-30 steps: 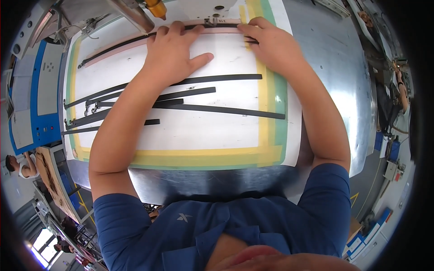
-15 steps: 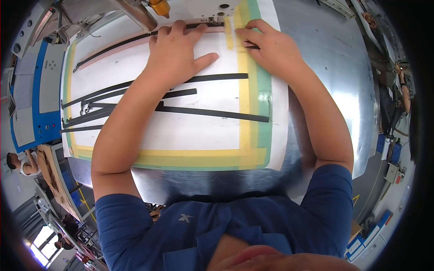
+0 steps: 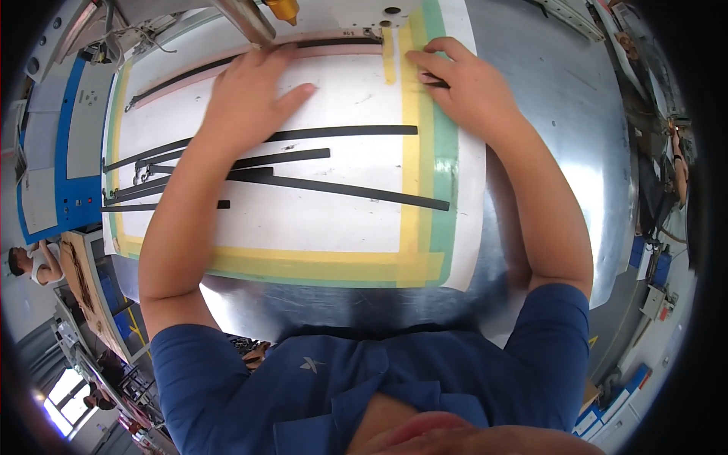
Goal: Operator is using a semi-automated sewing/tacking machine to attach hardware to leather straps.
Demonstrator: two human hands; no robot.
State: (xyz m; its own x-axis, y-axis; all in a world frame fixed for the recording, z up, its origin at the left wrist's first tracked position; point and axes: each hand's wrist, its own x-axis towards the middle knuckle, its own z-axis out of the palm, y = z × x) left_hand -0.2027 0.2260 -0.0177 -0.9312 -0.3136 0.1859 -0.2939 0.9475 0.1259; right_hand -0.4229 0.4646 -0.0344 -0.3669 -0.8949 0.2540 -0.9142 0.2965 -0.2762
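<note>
A long black strip (image 3: 339,44) lies in a narrow pink guide (image 3: 331,52) at the far side of a white board (image 3: 341,220). My left hand (image 3: 246,98) is over this strip, palm down with fingers spread, its fingertips at the strip. Slightly blurred, it has thumb and fingers apart. Off the strip's right end, my right hand (image 3: 474,87) is curled above the yellow and green tape border, a small thin black piece (image 3: 433,79) pinched in its fingers. Several more black strips (image 3: 356,130) lie nearer to me, some crossing, with small dark fittings at their left ends.
A machine arm (image 3: 246,19) and an orange-yellow nozzle (image 3: 283,10) hang over the far edge. Under the board is a shiny metal table (image 3: 561,152). A blue-and-grey control cabinet (image 3: 68,182) stands at the left; farther off, a person (image 3: 38,263) is beside a wooden-topped bench (image 3: 91,296).
My left hand has slid left along the strip in the pink guide, uncovering more of its right part. My right hand has shifted slightly to the right, still pinching the black piece.
</note>
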